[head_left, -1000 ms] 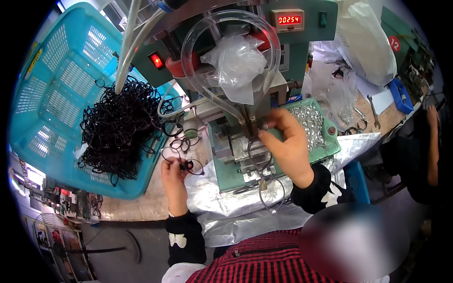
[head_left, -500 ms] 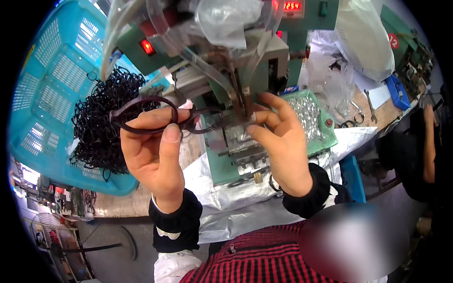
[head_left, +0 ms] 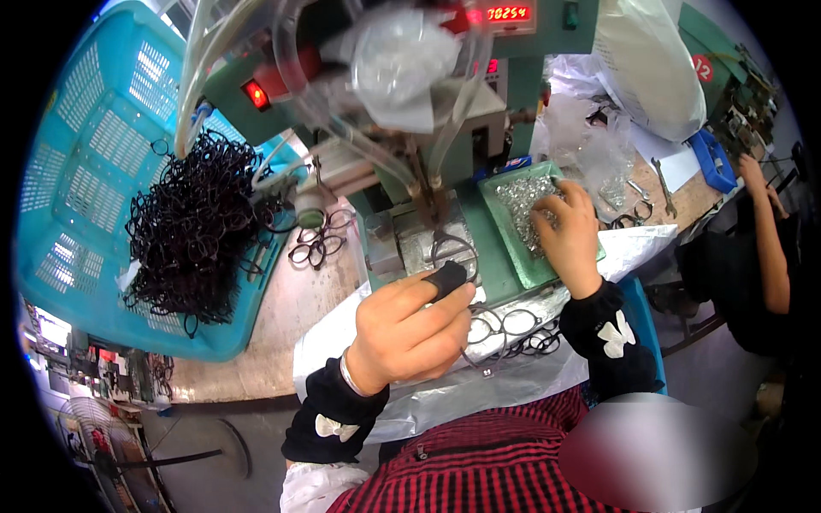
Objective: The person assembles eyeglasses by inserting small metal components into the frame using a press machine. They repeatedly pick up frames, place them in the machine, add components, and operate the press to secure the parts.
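Note:
My left hand [head_left: 409,332] pinches a dark eyeglass frame [head_left: 451,261] by its end and holds it against the base of a green press machine [head_left: 410,171]. My right hand [head_left: 566,235] reaches into a green tray [head_left: 505,244] of small shiny metal parts [head_left: 523,197], fingers bent down into them; whether it holds one is hidden. More finished frames [head_left: 513,329] lie on the plastic sheet in front of me.
A blue basket [head_left: 77,197] at left holds a heap of black frames [head_left: 192,227], with a few loose frames [head_left: 316,244] beside it. Clear hoses and a plastic bag [head_left: 402,51] hang over the machine. Another person's arm [head_left: 765,231] is at right, near tools [head_left: 658,184].
My left hand has come down from in front of the camera and brought the frame to the machine base. My right hand has moved right, from the machine into the parts tray.

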`<act>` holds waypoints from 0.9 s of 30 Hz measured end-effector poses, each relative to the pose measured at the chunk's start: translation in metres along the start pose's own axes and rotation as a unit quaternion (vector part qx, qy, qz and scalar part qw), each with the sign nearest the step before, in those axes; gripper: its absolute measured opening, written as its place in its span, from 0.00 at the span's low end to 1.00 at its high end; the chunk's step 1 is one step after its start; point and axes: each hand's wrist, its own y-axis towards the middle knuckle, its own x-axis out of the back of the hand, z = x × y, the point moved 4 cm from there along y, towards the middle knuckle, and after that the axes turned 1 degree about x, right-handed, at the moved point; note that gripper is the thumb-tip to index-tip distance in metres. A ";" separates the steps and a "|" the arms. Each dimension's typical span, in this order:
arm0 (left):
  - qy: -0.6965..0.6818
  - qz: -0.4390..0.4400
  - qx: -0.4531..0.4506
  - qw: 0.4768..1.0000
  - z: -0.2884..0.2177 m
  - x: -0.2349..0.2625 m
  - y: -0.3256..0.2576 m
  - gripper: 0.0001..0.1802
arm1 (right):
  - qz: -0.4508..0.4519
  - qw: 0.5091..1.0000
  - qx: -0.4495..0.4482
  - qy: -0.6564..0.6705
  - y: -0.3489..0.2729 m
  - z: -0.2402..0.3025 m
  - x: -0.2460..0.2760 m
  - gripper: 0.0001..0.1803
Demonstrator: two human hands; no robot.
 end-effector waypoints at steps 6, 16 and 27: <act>-0.020 0.022 0.065 0.997 -0.013 0.000 -0.008 0.20 | 0.077 0.993 0.073 -0.043 0.039 0.030 -0.055 0.07; 0.321 -0.053 0.366 0.872 0.041 0.108 -0.119 0.10 | -0.048 0.837 -0.293 0.460 -0.034 -0.043 0.005 0.11; 0.248 0.179 0.494 0.814 0.201 0.024 -0.213 0.13 | -0.034 0.915 -0.178 0.360 -0.012 0.010 -0.005 0.06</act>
